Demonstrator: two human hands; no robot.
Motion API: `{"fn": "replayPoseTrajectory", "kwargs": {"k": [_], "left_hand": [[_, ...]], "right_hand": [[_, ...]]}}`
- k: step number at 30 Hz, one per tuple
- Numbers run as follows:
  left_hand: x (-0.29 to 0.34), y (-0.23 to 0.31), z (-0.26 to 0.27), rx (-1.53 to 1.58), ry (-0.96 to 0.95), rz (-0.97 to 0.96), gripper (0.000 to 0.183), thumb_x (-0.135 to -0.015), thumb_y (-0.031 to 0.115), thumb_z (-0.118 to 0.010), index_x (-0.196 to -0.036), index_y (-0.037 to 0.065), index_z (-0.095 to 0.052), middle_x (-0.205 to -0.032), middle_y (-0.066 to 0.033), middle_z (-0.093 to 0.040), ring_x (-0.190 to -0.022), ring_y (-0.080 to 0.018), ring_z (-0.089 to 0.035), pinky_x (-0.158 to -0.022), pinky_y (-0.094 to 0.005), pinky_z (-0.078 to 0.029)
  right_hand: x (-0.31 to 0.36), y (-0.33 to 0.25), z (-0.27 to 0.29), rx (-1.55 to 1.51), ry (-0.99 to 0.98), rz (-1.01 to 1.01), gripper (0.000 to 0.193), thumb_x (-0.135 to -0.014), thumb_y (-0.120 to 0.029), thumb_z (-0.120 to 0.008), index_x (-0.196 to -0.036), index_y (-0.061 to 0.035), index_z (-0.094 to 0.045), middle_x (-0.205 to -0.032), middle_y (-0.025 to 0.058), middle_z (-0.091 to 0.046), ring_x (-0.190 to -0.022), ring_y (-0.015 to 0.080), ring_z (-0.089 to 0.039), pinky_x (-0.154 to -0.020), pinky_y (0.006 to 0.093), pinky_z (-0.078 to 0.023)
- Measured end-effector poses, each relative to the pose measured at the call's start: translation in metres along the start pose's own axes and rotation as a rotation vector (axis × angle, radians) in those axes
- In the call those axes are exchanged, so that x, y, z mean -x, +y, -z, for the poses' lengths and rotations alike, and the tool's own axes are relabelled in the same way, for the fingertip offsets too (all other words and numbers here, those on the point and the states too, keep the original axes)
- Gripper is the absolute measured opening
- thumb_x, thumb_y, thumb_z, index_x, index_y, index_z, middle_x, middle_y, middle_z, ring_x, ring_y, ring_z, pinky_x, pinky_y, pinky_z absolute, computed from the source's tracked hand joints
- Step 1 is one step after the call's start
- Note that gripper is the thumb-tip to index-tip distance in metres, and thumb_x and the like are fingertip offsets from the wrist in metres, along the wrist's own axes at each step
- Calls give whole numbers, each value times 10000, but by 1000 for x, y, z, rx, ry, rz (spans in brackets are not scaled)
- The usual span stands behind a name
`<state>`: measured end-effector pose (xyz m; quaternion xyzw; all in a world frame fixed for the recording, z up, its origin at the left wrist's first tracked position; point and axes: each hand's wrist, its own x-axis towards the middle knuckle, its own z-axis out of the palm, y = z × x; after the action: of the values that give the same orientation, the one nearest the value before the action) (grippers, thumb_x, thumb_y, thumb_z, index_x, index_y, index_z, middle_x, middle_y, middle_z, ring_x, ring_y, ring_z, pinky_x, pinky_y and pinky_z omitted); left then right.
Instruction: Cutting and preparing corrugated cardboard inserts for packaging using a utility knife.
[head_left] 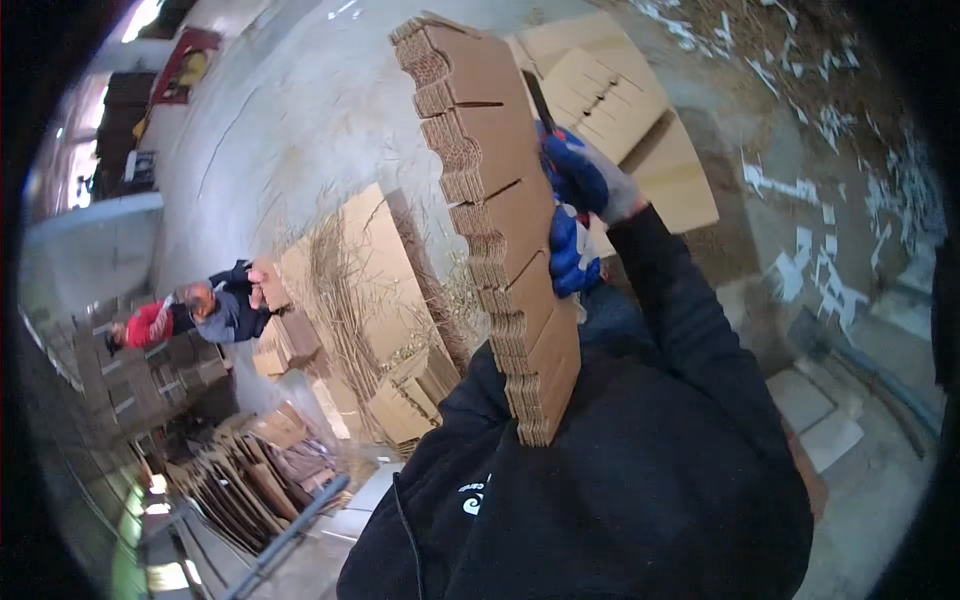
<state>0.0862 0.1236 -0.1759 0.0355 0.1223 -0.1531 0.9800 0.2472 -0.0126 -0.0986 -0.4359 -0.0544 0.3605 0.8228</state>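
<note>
A thick stack of brown cardboard dividers stands tilted in front of my chest, with cut slots on its broad side and notched, wavy edges facing left. My left hand, in a blue glove, is closed against the stack's right side; the stack hides much of that arm. Just above it, my right hand, in a blue and pale glove, is closed around a thin dark bar-like tool beside the stack. Its exact kind is hard to make out. Flat slotted cardboard lies on the floor beyond my right hand.
Straw-like scraps cover a cardboard sheet on the left. Slotted cardboard bundles lie near it. Two people are farther left, one handling cardboard. A metal rail borders leaning sheets. White scraps litter the right.
</note>
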Motion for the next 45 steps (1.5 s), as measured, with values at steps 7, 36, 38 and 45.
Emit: {"fn": "replayPoseTrajectory", "kwargs": {"k": [7,36,38,45], "left_hand": [[-28,-6,15,11,127,130,608,-978,493,-469,-1417,73,-465,-1334,-124,-571,-1196,-265,-574,-959,-482,-505],[-30,53,-174,-2331,230,-849,441,-771,206,-851,-1119,-8,-684,-825,-100,-712,-707,-177,-699,-694,-281,-557],[-30,49,-183,-2387,319,-699,451,-753,326,-851,-1070,39,-710,-786,-103,-699,-672,-200,-698,-637,-300,-546],[-4,62,-194,-2543,368,-593,232,-809,328,-736,-808,103,-680,-721,-134,-684,-677,-318,-691,-614,-421,-538]], "right_hand": [[11,-38,42,-95,165,209,320,-933,-99,-639,-1233,2,-597,-1078,62,-691,-973,164,-678,-891,294,-546],[65,-45,-4,822,647,605,396,-767,-164,-867,-1036,32,-652,-811,26,-709,-697,78,-629,-644,259,-518],[59,-45,-20,827,612,689,437,-742,-212,-878,-1023,32,-649,-774,55,-694,-662,121,-636,-620,287,-515],[59,-43,-68,1120,475,829,507,-674,-254,-909,-1047,-17,-660,-716,102,-631,-609,264,-626,-595,339,-514]]}}
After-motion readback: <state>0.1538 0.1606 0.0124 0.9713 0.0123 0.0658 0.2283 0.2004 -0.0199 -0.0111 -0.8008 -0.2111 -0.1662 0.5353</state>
